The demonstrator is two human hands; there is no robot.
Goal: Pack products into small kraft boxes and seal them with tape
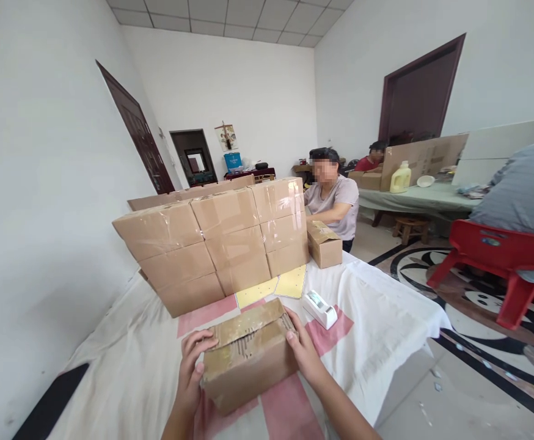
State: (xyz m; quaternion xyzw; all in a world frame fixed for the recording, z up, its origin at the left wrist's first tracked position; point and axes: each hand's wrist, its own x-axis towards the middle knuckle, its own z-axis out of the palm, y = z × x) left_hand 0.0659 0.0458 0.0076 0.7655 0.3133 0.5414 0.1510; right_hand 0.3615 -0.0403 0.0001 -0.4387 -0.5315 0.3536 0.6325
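A small brown cardboard box point(248, 354) with tape across its top flaps sits on the cloth-covered table point(377, 318) right in front of me. My left hand point(192, 366) clasps its left end, fingers curled over the top edge. My right hand point(304, 351) presses against its right end, thumb on the top corner. Just beyond the box's right side lies a white tape dispenser point(320, 307).
A stack of taped cardboard boxes point(216, 241) stands behind, with one more box point(324, 243) at its right. A person in a grey shirt point(333, 205) sits across the table. A red chair point(500, 260), another table point(413, 198) and other people are at right.
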